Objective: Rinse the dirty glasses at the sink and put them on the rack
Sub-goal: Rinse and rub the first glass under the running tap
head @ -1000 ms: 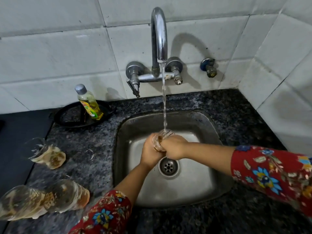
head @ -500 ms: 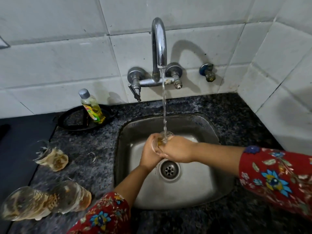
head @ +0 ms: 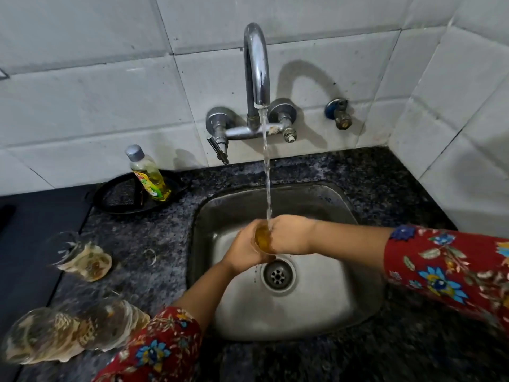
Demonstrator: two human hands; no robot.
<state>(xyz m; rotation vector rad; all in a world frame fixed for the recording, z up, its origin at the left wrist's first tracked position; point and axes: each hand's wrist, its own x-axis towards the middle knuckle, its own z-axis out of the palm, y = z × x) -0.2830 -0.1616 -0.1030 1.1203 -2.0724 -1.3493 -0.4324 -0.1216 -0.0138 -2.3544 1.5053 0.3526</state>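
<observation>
Fuller now, the glass (head: 263, 239) seems gripped by left hand (head: 242, 253) and right hand (head: 293, 234).

The glass (head: 263, 239), looking clear a second ago, is now catching the stream of water (head: 266, 175) in its upturned mouth and filling with amber-tinted water (the tint is deepening moment by moment). The left hand (head: 243, 250) and right hand (head: 293, 235) are closing tighter round it, hiding more of its wall. The tap (head: 256, 67) is sitting lower in view as the head is tilting.
</observation>
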